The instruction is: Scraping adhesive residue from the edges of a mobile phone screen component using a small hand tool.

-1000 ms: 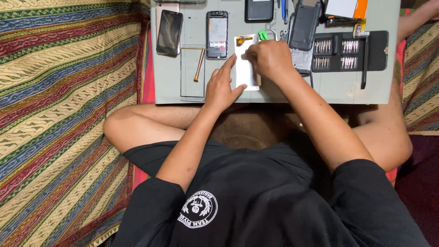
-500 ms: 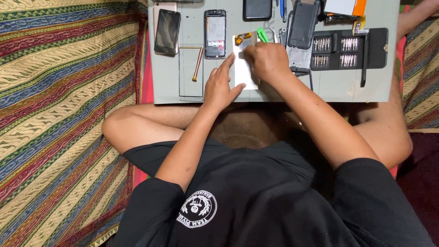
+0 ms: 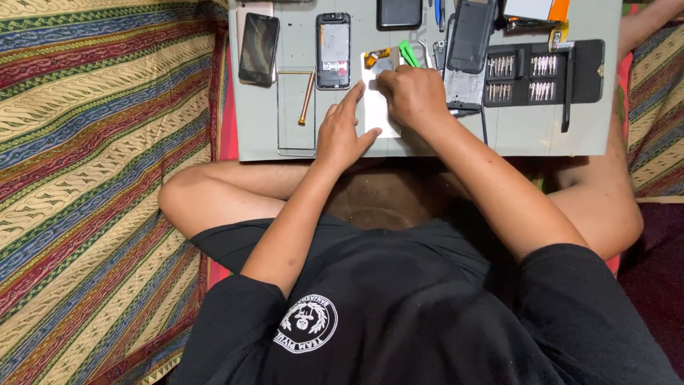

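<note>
Two bare hands meet over a white opened phone body (image 3: 376, 107) lying flat near the middle of a pale grey work mat (image 3: 520, 135), which sits at twelve o'clock from where I look down. My left hand (image 3: 342, 132) rests at the phone's seven o'clock edge, fingers stretched nearly flat, forefinger laid along its left side, steadying rather than gripping. My right hand (image 3: 413, 96) is curled closed at the phone's two o'clock corner; it seems to pinch something small there, but I cannot tell what, since the knuckles hide it. At the phone's top edge an orange and dark inner part (image 3: 377, 57) shows, so I judge the casing is already open and the inside work is under way, with reassembly left to do. At ten o'clock from the hands lie a dark phone (image 3: 258, 48) and a second, stripped phone (image 3: 333, 50), with a thin brass-coloured rod (image 3: 307, 96) between them and slightly lower. At two o'clock sits a black screwdriver bit case (image 3: 545, 70), open, its bits in rows. A green pry tool (image 3: 408, 53) lies just above my right hand. Striped patterned cloth (image 3: 92, 178) covers the floor at nine o'clock.
</note>
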